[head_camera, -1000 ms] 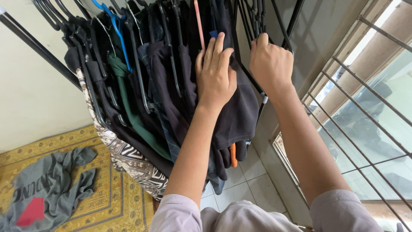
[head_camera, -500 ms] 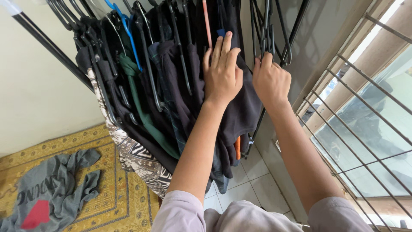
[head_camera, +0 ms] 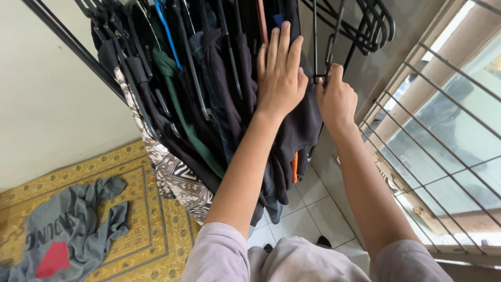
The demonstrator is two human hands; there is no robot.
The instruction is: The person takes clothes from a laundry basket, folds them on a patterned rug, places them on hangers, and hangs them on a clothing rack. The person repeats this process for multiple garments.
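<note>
hands, left hand (head_camera: 280, 73) flat on dark garment (head_camera: 297, 122), right hand (head_camera: 336, 96) gripping one black hanger (head_camera: 327, 49)

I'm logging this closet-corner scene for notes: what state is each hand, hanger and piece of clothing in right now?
left hand: open, flat against the dark hanging clothes
right hand: closed around an empty black hanger
dark hanging clothes: on hangers, packed tight on the rack
spare black hangers: empty, bunched on the rail
grey T-shirt: crumpled on the yellow rug
window grille: shut
</note>
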